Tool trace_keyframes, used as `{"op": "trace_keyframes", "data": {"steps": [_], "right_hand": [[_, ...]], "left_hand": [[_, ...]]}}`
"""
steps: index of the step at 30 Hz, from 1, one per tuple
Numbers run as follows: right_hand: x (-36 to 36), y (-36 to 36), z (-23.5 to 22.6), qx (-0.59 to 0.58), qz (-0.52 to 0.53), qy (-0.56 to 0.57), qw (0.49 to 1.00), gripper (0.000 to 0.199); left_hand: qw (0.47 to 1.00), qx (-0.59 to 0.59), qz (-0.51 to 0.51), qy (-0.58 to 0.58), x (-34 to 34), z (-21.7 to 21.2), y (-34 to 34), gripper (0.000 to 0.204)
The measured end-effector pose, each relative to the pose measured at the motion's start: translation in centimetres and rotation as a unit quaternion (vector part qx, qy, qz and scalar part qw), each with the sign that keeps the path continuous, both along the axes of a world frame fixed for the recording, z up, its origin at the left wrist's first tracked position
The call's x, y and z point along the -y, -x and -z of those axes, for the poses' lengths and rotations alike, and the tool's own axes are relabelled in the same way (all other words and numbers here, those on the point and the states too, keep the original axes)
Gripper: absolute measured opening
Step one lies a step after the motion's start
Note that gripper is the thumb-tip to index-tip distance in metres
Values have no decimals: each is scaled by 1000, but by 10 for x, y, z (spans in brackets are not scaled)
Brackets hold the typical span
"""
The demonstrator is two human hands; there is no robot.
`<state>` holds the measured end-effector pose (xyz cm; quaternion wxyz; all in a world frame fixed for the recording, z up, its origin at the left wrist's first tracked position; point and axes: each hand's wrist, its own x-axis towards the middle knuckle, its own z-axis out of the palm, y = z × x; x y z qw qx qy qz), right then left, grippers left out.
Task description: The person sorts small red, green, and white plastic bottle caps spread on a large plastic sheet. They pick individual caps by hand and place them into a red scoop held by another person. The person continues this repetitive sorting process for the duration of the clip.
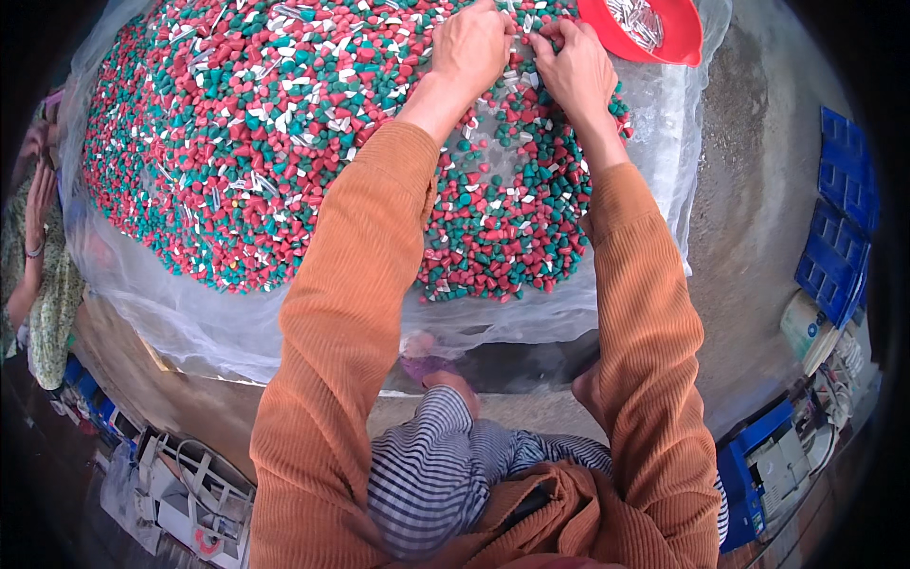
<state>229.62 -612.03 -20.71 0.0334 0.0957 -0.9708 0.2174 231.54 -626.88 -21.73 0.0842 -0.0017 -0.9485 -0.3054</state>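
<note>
Red, teal and white all over; that's a big heap of small cone-shaped plastic pieces [284, 123] spread on a clear plastic sheet [190, 313] over the ground. Both arms come in wearing rust-orange corduroy sleeves [341, 313]; the left hand [471, 47] and right hand [572, 64] sit close together at the far edge of the heap, knuckles up, fingers curled down into the pieces; can't tell if they're pinching anything, the fingertips are buried. Just beyond the right hand is a red bowl [678, 38] with thin silvery-white bits [637, 19] inside. Another person's patterned sleeve [43, 284] shows at the far left; blue crates [839, 228] sit off to the right.
</note>
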Motion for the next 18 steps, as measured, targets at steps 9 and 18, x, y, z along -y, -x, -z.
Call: {"op": "trace_keyframes", "data": {"steps": [9, 18], "right_hand": [[22, 4, 12, -131, 33, 21, 991, 27], [42, 16, 32, -43, 28, -47, 998, 24]], "left_hand": [[976, -113, 43, -180, -48, -56, -23, 11], [838, -175, 301, -421, -155, -127, -108, 14]]}}
